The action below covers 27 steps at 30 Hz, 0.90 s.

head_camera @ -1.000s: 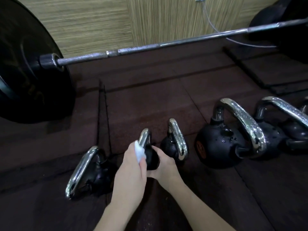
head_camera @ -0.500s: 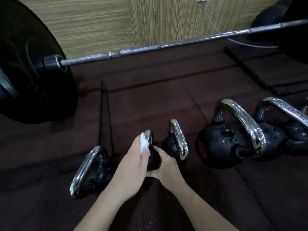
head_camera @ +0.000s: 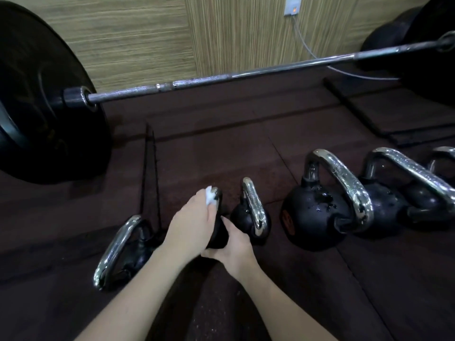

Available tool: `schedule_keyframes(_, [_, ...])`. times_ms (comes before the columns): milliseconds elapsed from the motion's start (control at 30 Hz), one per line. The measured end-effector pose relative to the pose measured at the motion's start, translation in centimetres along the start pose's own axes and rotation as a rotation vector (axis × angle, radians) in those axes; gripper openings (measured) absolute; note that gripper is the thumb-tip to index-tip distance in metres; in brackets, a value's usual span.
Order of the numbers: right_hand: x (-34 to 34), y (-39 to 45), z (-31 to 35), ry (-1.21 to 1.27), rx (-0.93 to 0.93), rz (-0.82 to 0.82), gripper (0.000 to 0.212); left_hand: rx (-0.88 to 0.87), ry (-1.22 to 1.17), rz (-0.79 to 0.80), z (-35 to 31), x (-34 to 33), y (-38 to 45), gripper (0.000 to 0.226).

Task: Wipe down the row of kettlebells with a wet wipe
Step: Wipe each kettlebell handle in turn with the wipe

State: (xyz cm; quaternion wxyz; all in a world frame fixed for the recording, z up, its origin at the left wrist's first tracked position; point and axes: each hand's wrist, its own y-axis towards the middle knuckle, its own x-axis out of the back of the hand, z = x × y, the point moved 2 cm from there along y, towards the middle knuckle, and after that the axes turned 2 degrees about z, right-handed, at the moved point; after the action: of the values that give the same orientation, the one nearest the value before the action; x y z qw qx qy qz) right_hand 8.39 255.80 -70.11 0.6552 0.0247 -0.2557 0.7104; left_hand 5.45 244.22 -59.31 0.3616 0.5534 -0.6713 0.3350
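While pinching a white wet wipe [head_camera: 209,198] against the chrome handle [head_camera: 217,196] of a small kettlebell [head_camera: 218,233], left hand [head_camera: 194,230] closed on wipe and handle top together. Right hand [head_camera: 234,244] clamped under the same bell's black body from the near side, most of that body hidden by both hands. Just left of the grip, another small kettlebell [head_camera: 123,252], body largely lost in shadow. Just right, a third small one [head_camera: 251,217]; further right a large kettlebell [head_camera: 317,217], wet with droplets, orange mark on its side too dark to read. Beyond that, two more [head_camera: 394,205], the last cut off by the frame edge. Behind the grip, a loaded barbell [head_camera: 221,78] on the dark rubber floor [head_camera: 209,148]. No legible writing anywhere.
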Motion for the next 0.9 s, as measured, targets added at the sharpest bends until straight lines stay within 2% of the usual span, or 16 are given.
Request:
schedule_keyframes(133, [0.0, -0.8, -0.2, -0.032, 0.052, 0.012, 0.107, 0.09, 0.084, 0.232, -0.7, -0.5, 6.3, 0.036])
schedule_keyframes(200, [0.5, -1.2, -1.1, -0.06, 0.085, 0.035, 0.103, 0.072, 0.067, 0.259, -1.3, -0.7, 7.7, 0.042])
schedule_keyframes(267, [1.3, -1.8, -2.1, -0.107, 0.107, 0.046, 0.094, 0.005, 0.007, 0.222, -2.3, -0.7, 8.1, 0.046])
schedule_keyframes(367, [3.2, -2.7, -4.0, -0.167, 0.078, -0.06, 0.053, -0.119, -0.102, 0.16, -3.7, -1.0, 8.6, 0.05])
schedule_keyframes(433, [4.7, -3.3, -5.4, -0.166, 0.074, -0.199, 0.029, -0.199, -0.072, 0.219, -4.3, -1.9, 8.8, 0.056])
schedule_keyframes(500, [6.2, -3.5, -6.2, -0.105, 0.075, -0.333, 0.038, -0.244, -0.014, 0.312, -5.1, -3.2, 8.3, 0.054])
schedule_keyframes(567, [7.7, -3.3, -5.9, -0.055, 0.065, -0.4, 0.052, -0.247, -0.06, 0.37, -6.1, -3.8, 6.6, 0.054])
schedule_keyframes(633, [8.8, -2.7, -5.1, -0.02, 0.042, -0.332, 0.069, -0.253, -0.125, 0.372, -7.0, -3.7, 4.0, 0.062])
schedule_keyframes(700, [9.6, -1.9, -4.9, 0.023, 0.03, -0.222, 0.092, -0.304, -0.145, 0.362, -7.3, -3.7, 1.5, 0.061])
schedule_keyframes(833, [10.0, -0.7, -5.3, 0.04, -0.035, -0.118, 0.102, -0.499, 0.123, 0.265, -7.4, -4.4, -1.0, 0.05])
schedule_keyframes(900, [10.0, -0.3, -5.7, 0.107, -0.036, -0.113, 0.105, -0.492, 0.159, 0.234, -7.2, -4.4, 0.9, 0.052])
